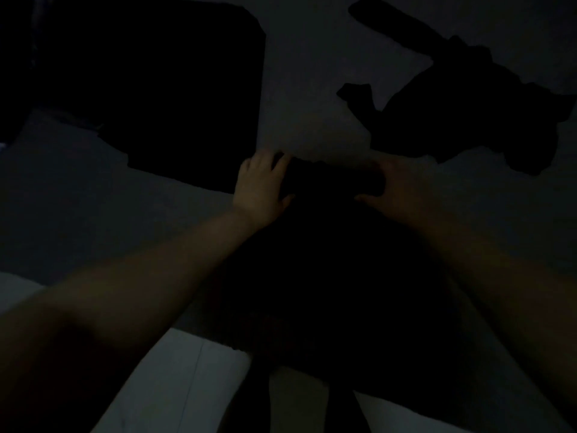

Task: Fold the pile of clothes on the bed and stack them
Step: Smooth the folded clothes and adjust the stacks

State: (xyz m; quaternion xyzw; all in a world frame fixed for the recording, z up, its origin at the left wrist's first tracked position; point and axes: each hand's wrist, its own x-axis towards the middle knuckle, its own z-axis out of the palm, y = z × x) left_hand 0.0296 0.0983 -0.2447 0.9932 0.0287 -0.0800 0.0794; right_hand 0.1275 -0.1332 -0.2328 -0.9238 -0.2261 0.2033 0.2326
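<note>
A very dim view down two bare forearms reaching over a bed (312,98). Between the hands lies a dark garment (331,182), its near part trailing back toward the person. The left hand (260,182) rests on the garment's left edge, with fingers curved over it and thumb beneath the fold. The right hand (396,190) rests on the right edge with fingers loosely spread, but it is too dark to tell whether it grips.

The cloth looks soft, light and limp, so it should be held at the edges or corners and smoothed flat.

Three dark clothing shapes can be counted: the one between the hands, a flat, squared piece (175,95) beyond the left hand, and a crumpled heap (462,110) beyond the right hand.
</note>
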